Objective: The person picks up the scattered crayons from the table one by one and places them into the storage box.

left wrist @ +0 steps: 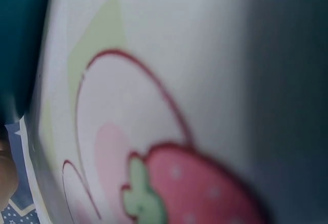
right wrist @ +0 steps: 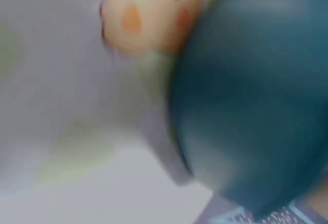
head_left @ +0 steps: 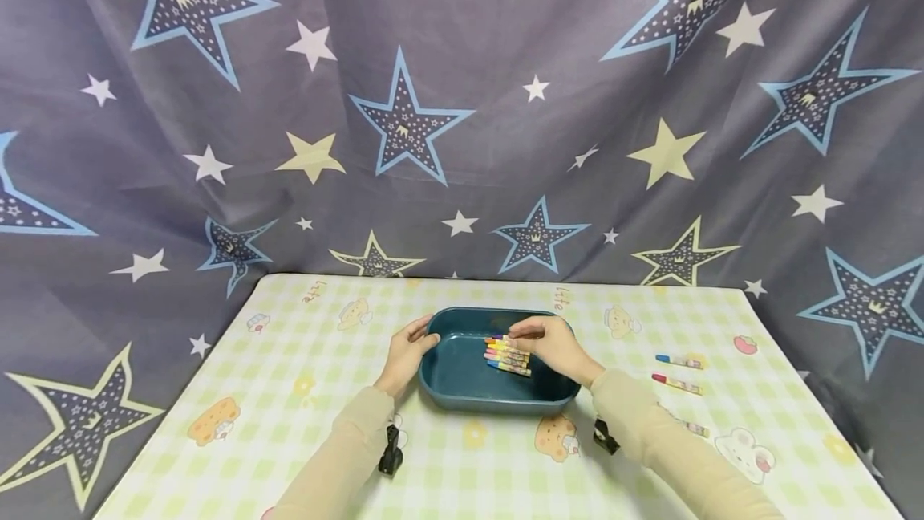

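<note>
A dark teal oblong tray (head_left: pixel 498 405) stands in front of me in the head view. My left hand (head_left: pixel 401 355) grips its left end, the thumb lapping over the rim. Inside the tray, right of its middle, several crayons (head_left: pixel 509 368) lie side by side in a row, tips pointing left. Over the far end of that row, my right hand (head_left: pixel 554 346) pinches a crayon (head_left: pixel 500 336), mostly hidden by the fingers. The wrist views are blurred: the left one shows the tray's side (left wrist: pixel 20 44), the right one its curved outer wall (right wrist: pixel 246 101).
Right of the tray, a blue crayon (head_left: pixel 679 361) and a red crayon (head_left: pixel 677 384) lie on the checked tablecloth (head_left: pixel 289 424). Another crayon (head_left: pixel 695 428) shows partly from behind the right sleeve (head_left: pixel 671 448). A star-patterned curtain (head_left: pixel 476 135) hangs behind the table.
</note>
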`<action>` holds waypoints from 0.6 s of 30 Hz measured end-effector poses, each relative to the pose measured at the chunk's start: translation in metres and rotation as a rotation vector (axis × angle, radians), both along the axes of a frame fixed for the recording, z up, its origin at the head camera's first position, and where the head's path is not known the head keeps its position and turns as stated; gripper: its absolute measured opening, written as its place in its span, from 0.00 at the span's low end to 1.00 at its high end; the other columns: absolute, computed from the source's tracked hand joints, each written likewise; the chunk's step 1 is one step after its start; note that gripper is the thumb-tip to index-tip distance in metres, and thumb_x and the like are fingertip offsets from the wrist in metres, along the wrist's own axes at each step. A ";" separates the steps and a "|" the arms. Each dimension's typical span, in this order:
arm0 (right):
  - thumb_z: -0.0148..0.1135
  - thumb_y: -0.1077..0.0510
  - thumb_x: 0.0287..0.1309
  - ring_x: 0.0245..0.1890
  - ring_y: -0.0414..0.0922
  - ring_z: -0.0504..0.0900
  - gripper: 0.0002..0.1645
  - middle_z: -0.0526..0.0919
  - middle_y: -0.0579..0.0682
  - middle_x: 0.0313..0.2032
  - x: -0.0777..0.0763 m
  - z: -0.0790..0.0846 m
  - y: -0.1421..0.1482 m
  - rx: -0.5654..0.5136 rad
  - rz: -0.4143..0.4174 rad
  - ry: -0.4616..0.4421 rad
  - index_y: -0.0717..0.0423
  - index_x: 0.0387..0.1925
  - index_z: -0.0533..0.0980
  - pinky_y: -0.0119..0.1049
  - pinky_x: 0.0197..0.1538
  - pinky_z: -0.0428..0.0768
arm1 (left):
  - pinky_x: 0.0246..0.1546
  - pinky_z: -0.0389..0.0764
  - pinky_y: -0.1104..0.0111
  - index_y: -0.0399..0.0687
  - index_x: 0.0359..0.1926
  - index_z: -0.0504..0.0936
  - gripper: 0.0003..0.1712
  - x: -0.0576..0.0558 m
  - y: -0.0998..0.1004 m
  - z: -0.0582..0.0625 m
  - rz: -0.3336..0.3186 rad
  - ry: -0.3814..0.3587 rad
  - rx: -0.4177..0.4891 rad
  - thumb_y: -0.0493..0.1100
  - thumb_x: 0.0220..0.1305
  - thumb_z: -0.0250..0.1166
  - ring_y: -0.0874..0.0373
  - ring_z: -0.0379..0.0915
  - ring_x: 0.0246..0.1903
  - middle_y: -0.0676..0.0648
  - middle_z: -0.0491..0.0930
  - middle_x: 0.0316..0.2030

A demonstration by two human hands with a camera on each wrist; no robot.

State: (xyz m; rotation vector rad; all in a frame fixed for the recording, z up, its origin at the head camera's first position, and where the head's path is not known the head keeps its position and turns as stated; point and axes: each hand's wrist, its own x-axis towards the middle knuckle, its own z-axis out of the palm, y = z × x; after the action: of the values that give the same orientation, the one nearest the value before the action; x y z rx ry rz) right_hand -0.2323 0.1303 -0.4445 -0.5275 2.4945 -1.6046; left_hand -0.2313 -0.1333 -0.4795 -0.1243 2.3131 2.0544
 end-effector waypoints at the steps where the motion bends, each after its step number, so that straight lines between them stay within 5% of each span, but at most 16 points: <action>1: 0.63 0.64 0.52 0.39 0.50 0.83 0.14 0.83 0.61 0.40 0.001 0.005 0.005 -0.006 -0.001 0.004 0.63 0.43 0.80 0.35 0.41 0.83 | 0.61 0.69 0.56 0.39 0.63 0.67 0.29 0.001 0.000 0.001 0.001 0.003 -0.002 0.38 0.60 0.59 0.43 0.61 0.62 0.35 0.66 0.61; 4: 0.63 0.62 0.53 0.44 0.52 0.82 0.15 0.82 0.63 0.43 0.004 0.019 0.025 -0.002 0.001 0.025 0.63 0.44 0.79 0.33 0.44 0.82 | 0.61 0.69 0.55 0.40 0.63 0.67 0.29 -0.001 -0.003 -0.003 -0.007 0.005 0.000 0.38 0.60 0.59 0.43 0.61 0.62 0.35 0.66 0.61; 12: 0.64 0.59 0.53 0.43 0.41 0.83 0.18 0.82 0.59 0.46 0.005 0.025 0.113 0.104 -0.092 0.100 0.63 0.46 0.79 0.26 0.45 0.80 | 0.61 0.68 0.56 0.45 0.61 0.70 0.28 -0.016 -0.006 -0.030 0.038 0.010 0.017 0.39 0.59 0.61 0.46 0.62 0.62 0.39 0.69 0.60; 18: 0.62 0.53 0.56 0.37 0.25 0.79 0.23 0.80 0.63 0.47 0.008 0.020 0.173 0.198 -0.205 0.091 0.64 0.49 0.76 0.23 0.41 0.80 | 0.62 0.68 0.56 0.43 0.62 0.68 0.29 -0.016 -0.004 -0.027 0.026 0.024 0.018 0.39 0.59 0.61 0.45 0.62 0.62 0.38 0.68 0.60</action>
State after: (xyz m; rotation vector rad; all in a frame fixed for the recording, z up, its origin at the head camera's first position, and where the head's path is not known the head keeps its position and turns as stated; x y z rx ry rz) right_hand -0.2247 0.3028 -0.4247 -0.3357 2.8166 -1.4012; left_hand -0.2471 -0.1375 -0.5063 -0.1307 2.3186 2.0991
